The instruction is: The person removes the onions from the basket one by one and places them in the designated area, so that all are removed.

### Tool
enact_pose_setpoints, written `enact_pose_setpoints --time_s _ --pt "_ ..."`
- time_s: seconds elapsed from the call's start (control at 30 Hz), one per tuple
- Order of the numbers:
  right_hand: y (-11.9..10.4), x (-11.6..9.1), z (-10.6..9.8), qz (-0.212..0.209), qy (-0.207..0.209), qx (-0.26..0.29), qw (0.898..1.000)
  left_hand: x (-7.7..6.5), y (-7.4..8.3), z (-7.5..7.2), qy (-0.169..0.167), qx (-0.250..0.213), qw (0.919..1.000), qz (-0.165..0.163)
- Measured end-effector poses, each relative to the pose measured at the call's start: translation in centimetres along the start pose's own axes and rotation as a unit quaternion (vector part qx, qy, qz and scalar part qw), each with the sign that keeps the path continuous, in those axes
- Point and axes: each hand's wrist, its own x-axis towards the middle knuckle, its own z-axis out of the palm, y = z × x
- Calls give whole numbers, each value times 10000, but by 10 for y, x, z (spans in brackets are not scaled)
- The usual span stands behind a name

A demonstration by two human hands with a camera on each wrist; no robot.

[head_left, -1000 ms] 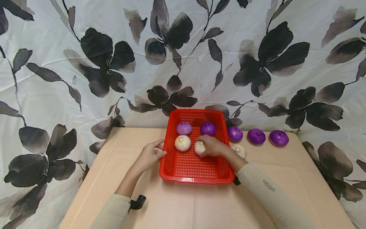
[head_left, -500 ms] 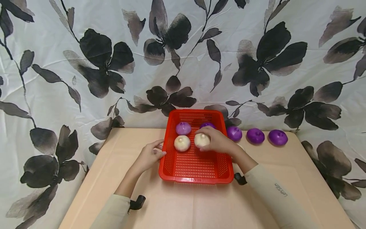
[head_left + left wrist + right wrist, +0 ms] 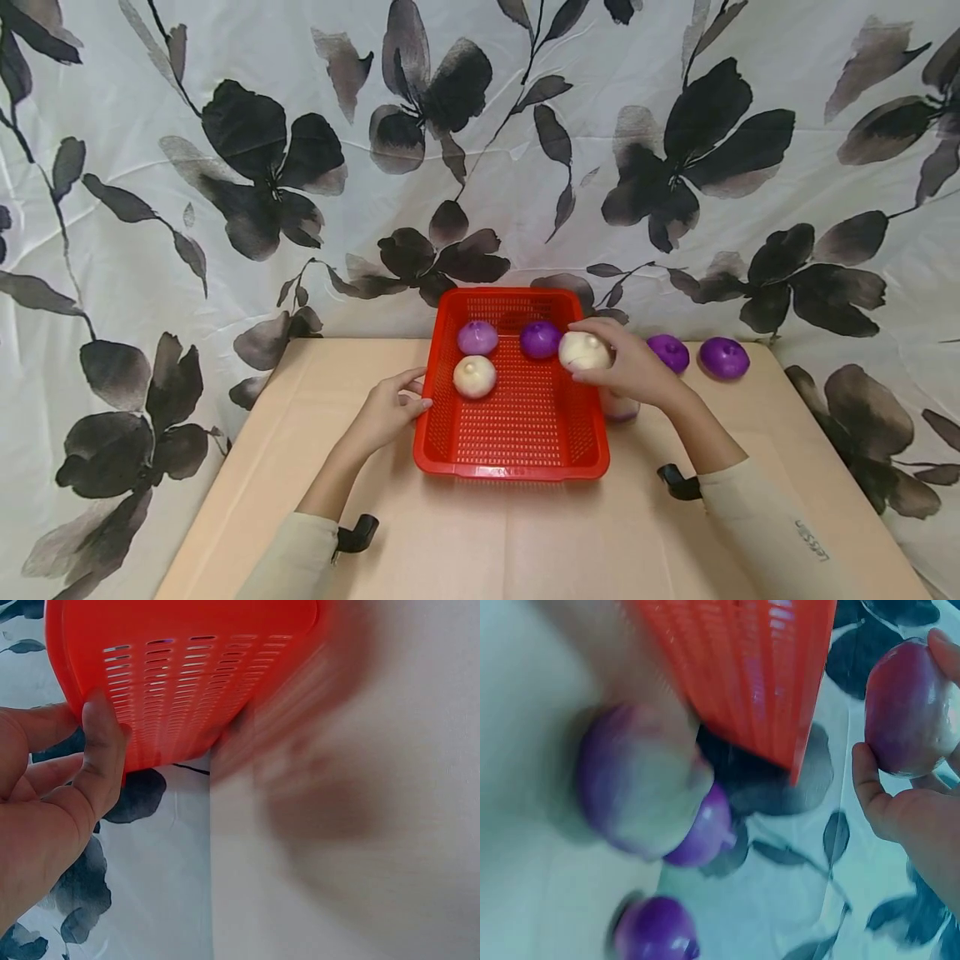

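The left hand (image 3: 387,412) held the basket (image 3: 510,446) by its left side; over its right, the right hand (image 3: 633,364) gripped a pale bulb (image 3: 583,351).

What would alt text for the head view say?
A right hand holds a cream-topped onion-shaped bulb near the right rim of a red perforated plastic basket, touched by the left hand. Inside: two round purple bulbs and another cream-topped bulb.

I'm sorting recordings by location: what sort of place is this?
Probably a staged indoor tabletop setup: there's a floral cloth backdrop, a pale table and a red basket.
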Motion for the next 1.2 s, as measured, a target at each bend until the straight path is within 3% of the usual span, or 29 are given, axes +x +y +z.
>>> enact_pose_setpoints --time_s 0.4,0.67,0.93,1.2 --pt "52 -58 -31 504 829 1 9953 -1 5 -1 13 -47 10000 -19" --pt "92 -87 -35 628 1119 -306 9913 -1 8 0 6 44 10000 -46" --pt "128 -101 -30 1035 1119 -332 9878 -3 9 1 -40 47 10000 -55" --pt "142 -105 -17 1566 1107 -198 9812 -1 5 1 -19 17 9999 -102"
